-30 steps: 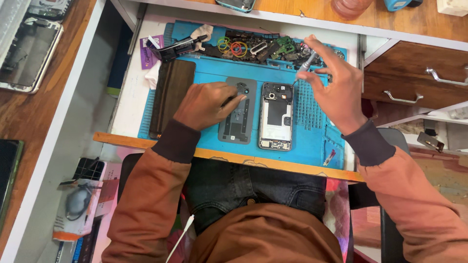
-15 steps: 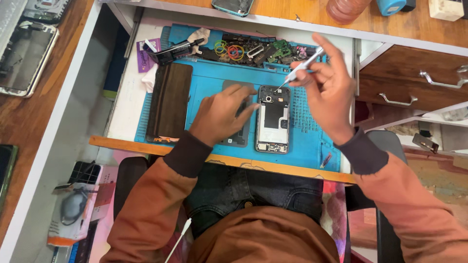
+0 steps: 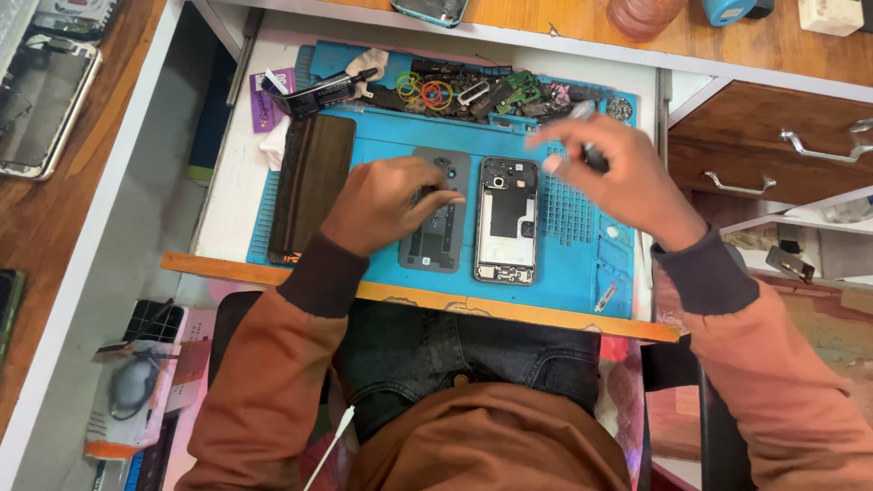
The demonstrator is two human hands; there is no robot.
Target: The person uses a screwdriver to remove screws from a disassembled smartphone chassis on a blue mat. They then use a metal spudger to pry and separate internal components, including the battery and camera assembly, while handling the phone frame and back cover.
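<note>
our left hand (image 3: 386, 205) presses flat, fingers together, on the grey plastic phone back cover (image 3: 436, 211). at its 3 o'clock lies the opened black phone body (image 3: 506, 221). our right hand (image 3: 618, 177) pinches a thin dark tool (image 3: 591, 156). we judge the disassembly is in hand; the next move needs a steady tip.

Right hand (image 3: 618, 177) motion-blurred, its tool indistinct, left hand (image 3: 386, 205) hiding grey back cover's (image 3: 436, 241) upper left

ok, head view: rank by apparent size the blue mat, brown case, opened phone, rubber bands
1. blue mat
2. brown case
3. opened phone, somewhat smaller than the case
4. rubber bands
All lie on one surface, so nearness hardly skews it.
</note>
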